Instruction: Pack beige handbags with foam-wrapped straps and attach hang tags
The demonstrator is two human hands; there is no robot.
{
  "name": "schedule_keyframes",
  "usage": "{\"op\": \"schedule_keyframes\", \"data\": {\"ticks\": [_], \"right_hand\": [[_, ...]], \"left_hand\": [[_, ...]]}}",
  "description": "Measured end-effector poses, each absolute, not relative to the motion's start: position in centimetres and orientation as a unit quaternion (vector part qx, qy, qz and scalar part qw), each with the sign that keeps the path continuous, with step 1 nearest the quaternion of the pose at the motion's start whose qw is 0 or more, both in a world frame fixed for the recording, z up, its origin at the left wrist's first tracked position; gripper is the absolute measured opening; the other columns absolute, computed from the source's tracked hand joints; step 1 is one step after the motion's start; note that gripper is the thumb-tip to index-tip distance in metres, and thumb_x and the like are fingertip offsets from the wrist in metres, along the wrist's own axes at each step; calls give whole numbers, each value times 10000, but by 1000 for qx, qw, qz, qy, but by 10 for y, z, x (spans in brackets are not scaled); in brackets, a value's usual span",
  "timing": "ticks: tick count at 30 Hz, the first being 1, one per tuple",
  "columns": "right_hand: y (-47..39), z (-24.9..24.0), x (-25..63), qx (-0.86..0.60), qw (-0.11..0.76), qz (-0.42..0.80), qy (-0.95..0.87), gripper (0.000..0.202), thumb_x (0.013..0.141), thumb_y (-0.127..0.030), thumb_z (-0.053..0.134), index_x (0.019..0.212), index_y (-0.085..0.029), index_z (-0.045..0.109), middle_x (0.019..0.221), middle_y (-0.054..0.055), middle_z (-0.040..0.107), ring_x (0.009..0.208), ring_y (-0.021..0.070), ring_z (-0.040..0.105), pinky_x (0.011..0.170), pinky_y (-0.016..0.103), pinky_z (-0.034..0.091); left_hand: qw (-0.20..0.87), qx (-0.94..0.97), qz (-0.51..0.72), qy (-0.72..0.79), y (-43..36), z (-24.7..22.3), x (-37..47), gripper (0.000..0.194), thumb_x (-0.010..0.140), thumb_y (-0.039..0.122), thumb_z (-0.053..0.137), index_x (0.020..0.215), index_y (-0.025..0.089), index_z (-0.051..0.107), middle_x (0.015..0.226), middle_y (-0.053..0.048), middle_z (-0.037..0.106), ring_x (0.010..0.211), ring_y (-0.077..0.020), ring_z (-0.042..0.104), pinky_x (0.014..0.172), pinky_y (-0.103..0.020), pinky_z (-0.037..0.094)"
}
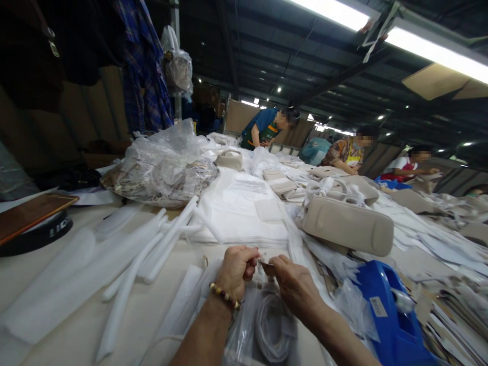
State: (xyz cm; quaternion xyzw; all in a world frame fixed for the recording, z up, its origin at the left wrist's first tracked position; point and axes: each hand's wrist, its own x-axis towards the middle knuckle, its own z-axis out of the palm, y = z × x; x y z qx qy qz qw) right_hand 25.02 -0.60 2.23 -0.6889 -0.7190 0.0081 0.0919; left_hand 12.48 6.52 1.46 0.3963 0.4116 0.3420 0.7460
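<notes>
My left hand [235, 272], with a beaded bracelet at the wrist, is closed in a pinch near the front middle of the table. What its fingertips hold is too small to make out. Close beside it, my right hand [298, 285] pinches a small brown tag-like piece [268, 268] between thumb and fingers. Just below both hands lies a pale coiled strap [271, 328] wrapped in clear plastic. Beyond them is a stack of white sheets [240, 223] with a small pale square [269, 209] on top.
White foam tubes [152, 254] lie at left, near a phone [30, 216]. Behind them is a plastic bag of cords [163, 173]. A beige handbag [347, 225] and a blue tape dispenser [389, 310] stand at right. Several co-workers [263, 127] are across the table.
</notes>
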Motion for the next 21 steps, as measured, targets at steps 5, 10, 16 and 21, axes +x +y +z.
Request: {"op": "schedule_keyframes", "data": {"ticks": [5,10,16,21], "right_hand": [[5,38,240,-706,1,2,-709,236,827,-27,408,832,-158,604,763,61,646,601,156,583,513,273,217],[12,45,229,-699,-67,14,-711,276,827,-18,398,937,-148,615,862,96,662,722,208,636,548,276,286],[19,47,216,-702,-92,33,-705,360,788,24,369,1005,-105,625,921,155,668,799,276,655,609,312,402],[22,40,216,-694,-54,43,-716,366,796,8,395,1083,-64,611,909,184,669,783,282,650,613,320,429]], "left_hand": [[728,389,372,425,67,10,127,246,496,382,573,518,182,431,454,82,388,354,-27,245,376,-194,132],[643,458,405,461,66,6,128,177,552,325,560,487,182,476,420,71,406,374,-55,283,393,-210,194],[529,556,423,482,64,11,127,141,624,221,533,488,184,522,466,16,528,488,-124,483,510,-236,354],[450,601,454,480,56,11,129,191,764,309,464,620,194,512,571,-29,604,557,-170,563,550,-267,386]]}}
